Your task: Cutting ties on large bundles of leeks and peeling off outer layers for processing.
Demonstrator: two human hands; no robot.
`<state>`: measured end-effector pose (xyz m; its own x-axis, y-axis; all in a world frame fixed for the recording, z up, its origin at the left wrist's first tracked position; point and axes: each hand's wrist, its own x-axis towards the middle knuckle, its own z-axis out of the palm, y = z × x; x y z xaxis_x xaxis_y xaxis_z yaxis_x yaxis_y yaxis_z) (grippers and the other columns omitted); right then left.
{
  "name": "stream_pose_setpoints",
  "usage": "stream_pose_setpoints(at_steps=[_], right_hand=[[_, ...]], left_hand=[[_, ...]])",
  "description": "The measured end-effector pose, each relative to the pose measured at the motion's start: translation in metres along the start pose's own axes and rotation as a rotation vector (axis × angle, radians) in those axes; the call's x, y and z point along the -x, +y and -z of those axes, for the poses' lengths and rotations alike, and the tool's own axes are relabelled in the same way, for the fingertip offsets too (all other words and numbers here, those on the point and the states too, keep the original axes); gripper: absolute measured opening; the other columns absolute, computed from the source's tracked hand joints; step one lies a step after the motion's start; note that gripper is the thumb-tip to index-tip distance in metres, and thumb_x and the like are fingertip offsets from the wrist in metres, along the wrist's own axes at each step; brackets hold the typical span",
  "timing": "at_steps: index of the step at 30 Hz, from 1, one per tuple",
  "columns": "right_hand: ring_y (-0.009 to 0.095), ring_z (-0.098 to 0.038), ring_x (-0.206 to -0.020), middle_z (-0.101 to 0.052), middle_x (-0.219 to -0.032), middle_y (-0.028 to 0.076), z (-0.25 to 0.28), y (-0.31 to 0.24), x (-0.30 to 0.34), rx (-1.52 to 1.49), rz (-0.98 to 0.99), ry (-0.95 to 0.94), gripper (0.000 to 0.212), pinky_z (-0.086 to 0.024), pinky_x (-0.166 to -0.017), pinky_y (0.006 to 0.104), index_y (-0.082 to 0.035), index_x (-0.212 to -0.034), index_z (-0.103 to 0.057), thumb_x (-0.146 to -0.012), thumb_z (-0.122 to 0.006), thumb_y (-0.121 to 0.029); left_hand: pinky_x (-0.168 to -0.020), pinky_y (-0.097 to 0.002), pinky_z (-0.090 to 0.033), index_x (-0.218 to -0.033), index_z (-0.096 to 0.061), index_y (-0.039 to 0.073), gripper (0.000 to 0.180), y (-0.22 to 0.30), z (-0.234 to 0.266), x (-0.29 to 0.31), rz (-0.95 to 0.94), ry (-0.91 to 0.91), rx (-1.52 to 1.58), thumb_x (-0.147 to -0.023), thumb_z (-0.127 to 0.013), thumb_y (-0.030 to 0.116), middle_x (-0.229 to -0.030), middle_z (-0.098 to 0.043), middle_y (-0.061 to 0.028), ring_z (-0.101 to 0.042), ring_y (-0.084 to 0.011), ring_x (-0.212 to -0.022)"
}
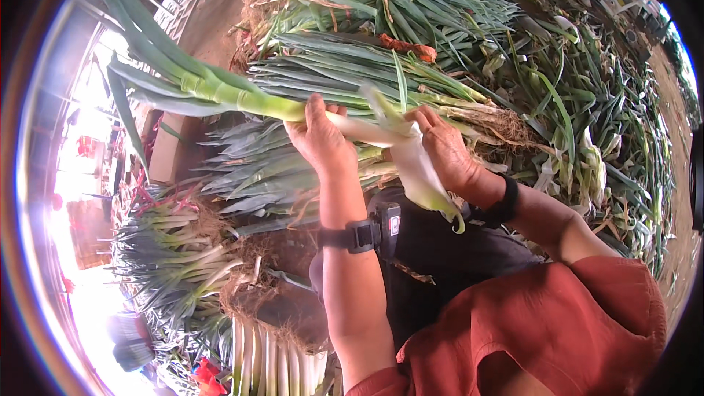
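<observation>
My left hand [325, 138] is wrapped round the pale shaft of a large leek [242, 99], held up in front of me. Its broad green leaves point to the upper left. Toward the root end, my right hand [442, 148] is closed on a loosened outer leaf [419, 172]. That whitish sheath hangs down from the shaft and curls at its green tip. Another torn flap sticks up between my hands. The root end itself is hidden behind my right hand and the sheath.
Untrimmed leeks [345, 66] with roots lie ahead, beyond them a tied bundle [425, 0] and an orange-red item [408, 48]. Stripped leaves [579, 125] heap up at the right. Rooted leeks [172, 249] lie left; clean white-stemmed leeks [275, 359] are lined up at the lower left.
</observation>
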<state>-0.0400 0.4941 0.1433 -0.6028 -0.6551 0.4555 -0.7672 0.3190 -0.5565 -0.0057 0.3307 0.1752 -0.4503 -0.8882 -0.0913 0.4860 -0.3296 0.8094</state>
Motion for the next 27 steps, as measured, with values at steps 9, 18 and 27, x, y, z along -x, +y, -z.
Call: stream_pose_setpoints(at_steps=[9, 18, 27], right_hand=[[0.028, -0.06, -0.071, -0.06, -0.083, 0.011, 0.028, 0.121, 0.084, 0.353, -0.169, -0.123, 0.024, -0.05, -0.064, 0.0359, -0.004, -0.083, -0.059, -0.07, -0.065, -0.023], [0.032, -0.058, -0.092, -0.061, -0.093, 0.018, 0.109, 0.153, 0.097, 0.523, -0.401, -0.434, 0.04, -0.046, -0.075, 0.0422, 0.0, -0.097, -0.054, -0.077, -0.062, -0.033], [0.032, -0.06, -0.065, -0.06, -0.073, 0.014, 0.004, -0.001, 0.016, 0.111, 0.216, -0.161, 0.036, -0.047, -0.057, 0.0422, -0.001, -0.084, -0.053, -0.089, -0.045, -0.036]], left_hand=[[-0.048, -0.0267, -0.043, -0.098, -0.043, 0.007, 0.022, 0.018, 0.011, -0.004, -0.154, 0.216, -0.071, -0.079, -0.053, 0.001, -0.071, -0.048, -0.0034, -0.045, -0.0111, -0.053], [-0.046, -0.0266, -0.033, -0.073, -0.044, 0.013, 0.016, 0.043, 0.01, -0.003, -0.109, -0.015, 0.102, -0.072, -0.059, 0.008, -0.061, -0.04, 0.0031, -0.038, -0.0101, -0.049], [-0.049, -0.0267, -0.032, -0.069, -0.04, 0.013, 0.021, 0.038, 0.013, -0.001, -0.006, 0.134, 0.138, -0.074, -0.06, 0.019, -0.06, -0.038, 0.0033, -0.035, -0.0099, -0.049]])
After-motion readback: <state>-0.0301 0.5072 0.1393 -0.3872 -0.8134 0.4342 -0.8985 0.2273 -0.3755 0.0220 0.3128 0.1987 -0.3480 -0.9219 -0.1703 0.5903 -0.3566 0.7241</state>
